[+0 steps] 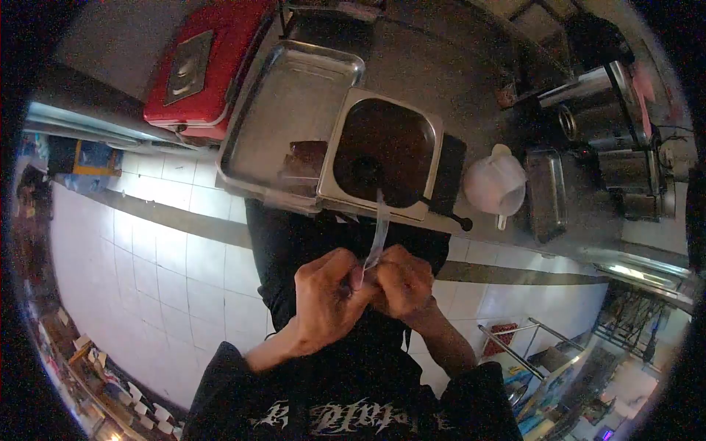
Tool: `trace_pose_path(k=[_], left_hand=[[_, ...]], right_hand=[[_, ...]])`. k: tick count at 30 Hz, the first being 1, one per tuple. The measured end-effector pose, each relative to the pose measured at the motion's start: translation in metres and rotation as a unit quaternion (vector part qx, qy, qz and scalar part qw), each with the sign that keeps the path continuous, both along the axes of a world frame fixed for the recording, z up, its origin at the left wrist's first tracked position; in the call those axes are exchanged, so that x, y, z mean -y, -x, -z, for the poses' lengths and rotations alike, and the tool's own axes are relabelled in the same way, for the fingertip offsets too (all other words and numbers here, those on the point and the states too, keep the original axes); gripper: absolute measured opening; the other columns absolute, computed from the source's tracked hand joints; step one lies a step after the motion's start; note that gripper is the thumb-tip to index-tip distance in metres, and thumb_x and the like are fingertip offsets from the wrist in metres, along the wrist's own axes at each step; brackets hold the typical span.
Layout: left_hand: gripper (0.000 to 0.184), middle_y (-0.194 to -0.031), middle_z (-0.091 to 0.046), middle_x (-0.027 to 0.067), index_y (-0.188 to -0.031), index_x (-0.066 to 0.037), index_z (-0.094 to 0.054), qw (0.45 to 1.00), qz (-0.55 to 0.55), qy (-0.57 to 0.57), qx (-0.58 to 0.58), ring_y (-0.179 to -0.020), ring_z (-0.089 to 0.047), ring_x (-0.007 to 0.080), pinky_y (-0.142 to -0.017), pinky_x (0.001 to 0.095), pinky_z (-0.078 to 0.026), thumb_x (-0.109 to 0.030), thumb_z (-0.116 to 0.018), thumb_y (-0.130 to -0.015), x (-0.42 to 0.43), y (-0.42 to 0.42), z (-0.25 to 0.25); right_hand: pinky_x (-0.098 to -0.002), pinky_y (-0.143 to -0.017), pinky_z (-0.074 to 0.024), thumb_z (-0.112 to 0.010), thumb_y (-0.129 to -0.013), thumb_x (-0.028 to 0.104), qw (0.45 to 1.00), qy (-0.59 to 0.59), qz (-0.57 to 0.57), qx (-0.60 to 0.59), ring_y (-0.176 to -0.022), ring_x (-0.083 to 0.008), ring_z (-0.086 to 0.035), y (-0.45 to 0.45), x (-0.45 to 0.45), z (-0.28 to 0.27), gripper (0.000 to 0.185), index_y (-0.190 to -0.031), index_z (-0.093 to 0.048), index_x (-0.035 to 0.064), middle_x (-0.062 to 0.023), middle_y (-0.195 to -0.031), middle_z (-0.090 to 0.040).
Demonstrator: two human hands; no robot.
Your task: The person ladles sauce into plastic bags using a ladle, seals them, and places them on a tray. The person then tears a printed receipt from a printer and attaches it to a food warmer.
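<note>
Left hand (pixel 327 283): fingers clamped on narrow, clear plastic strip (pixel 378 239)
Right hand (pixel 404 283): likewise clamped
Strip end: across square steel pan's (pixel 331 187) rim

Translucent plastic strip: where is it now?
Head view, just below centre: the strip is between the left hand and right hand, its far end overlapping the square silver steel pan.

Black Shirt With Fancy Letters

The person near me wears a black shirt (pixel 346 378). Across its front runs a row of pale letters (pixel 353 417), curly and pointy, like in an old storybook. They are too blurry for me to read. The left sleeve (pixel 220 378) and right sleeve (pixel 482 389) are black and loose, and they leave the forearms bare. The left hand (pixel 327 290) and right hand (pixel 401 283) have no gloves. Dark cloth (pixel 276 257) covers the legs.
</note>
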State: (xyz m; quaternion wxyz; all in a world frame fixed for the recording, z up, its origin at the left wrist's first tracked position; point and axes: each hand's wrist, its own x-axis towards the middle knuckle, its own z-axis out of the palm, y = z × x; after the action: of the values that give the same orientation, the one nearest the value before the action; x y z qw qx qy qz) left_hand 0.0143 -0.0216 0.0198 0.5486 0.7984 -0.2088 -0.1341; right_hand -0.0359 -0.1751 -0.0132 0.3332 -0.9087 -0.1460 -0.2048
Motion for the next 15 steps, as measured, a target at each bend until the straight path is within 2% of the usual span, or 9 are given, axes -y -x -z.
trace_pose_path(k=[1, 7, 10, 13, 15], left_hand=[[0.011, -0.07, -0.053, 0.0142, -0.077, 0.0, -0.052, 1.0, -0.019, 0.019, -0.005, -0.056, -0.053, 0.0314, -0.05, 0.0353, -0.043, -0.005, -0.061, -0.081, 0.001, 0.001, -0.003], [0.014, -0.07, -0.052, 0.012, -0.08, -0.004, -0.052, 0.996, 0.019, -0.055, 0.071, -0.054, -0.057, 0.0308, -0.047, 0.0389, -0.044, -0.01, -0.064, -0.083, 0.005, -0.009, 0.004], [0.015, -0.07, -0.052, 0.0102, -0.08, -0.006, -0.052, 0.976, -0.008, -0.145, 0.162, -0.056, -0.059, 0.029, -0.047, 0.0404, -0.046, -0.011, -0.065, -0.083, 0.002, -0.012, 0.011], [0.017, -0.071, -0.053, 0.0071, -0.078, -0.008, -0.051, 0.969, -0.023, -0.177, 0.17, -0.056, -0.059, 0.0262, -0.046, 0.0387, -0.046, -0.011, -0.066, -0.082, 0.004, -0.008, -0.003], [0.018, -0.07, -0.053, 0.0064, -0.077, -0.008, -0.051, 0.966, -0.016, -0.192, 0.174, -0.055, -0.06, 0.0249, -0.046, 0.0381, -0.047, -0.013, -0.068, -0.081, 0.003, -0.006, -0.006]], right_hand=[[-0.0341, -0.044, -0.0441, -0.073, -0.078, 0.014, 0.999, -0.024, 0.012, 0.04, -0.056, -0.0222, -0.057, -0.004, -0.002, -0.003, 0.023, -0.072, -0.053, 0.0027, -0.0093, -0.068, -0.053], [-0.0315, -0.044, -0.0425, -0.073, -0.077, 0.01, 0.992, 0.048, 0.104, 0.045, -0.054, -0.0229, -0.056, -0.001, -0.005, 0.008, 0.022, -0.07, -0.054, 0.0031, -0.0089, -0.068, -0.054], [-0.0317, -0.047, -0.0448, -0.072, -0.077, 0.006, 0.988, 0.044, 0.141, 0.035, -0.057, -0.0226, -0.058, -0.005, 0.003, -0.011, 0.02, -0.07, -0.054, 0.0036, -0.0101, -0.073, -0.059], [-0.0321, -0.055, -0.05, -0.072, -0.077, 0.003, 0.974, -0.077, 0.198, 0.074, -0.066, -0.0238, -0.063, -0.008, -0.005, -0.013, 0.014, -0.071, -0.059, 0.0033, -0.0127, -0.081, -0.065], [-0.0321, -0.061, -0.0528, -0.072, -0.077, 0.001, 0.982, -0.067, 0.166, 0.066, -0.074, -0.0248, -0.066, -0.004, -0.008, -0.013, 0.008, -0.076, -0.065, 0.0035, -0.0134, -0.089, -0.067]])
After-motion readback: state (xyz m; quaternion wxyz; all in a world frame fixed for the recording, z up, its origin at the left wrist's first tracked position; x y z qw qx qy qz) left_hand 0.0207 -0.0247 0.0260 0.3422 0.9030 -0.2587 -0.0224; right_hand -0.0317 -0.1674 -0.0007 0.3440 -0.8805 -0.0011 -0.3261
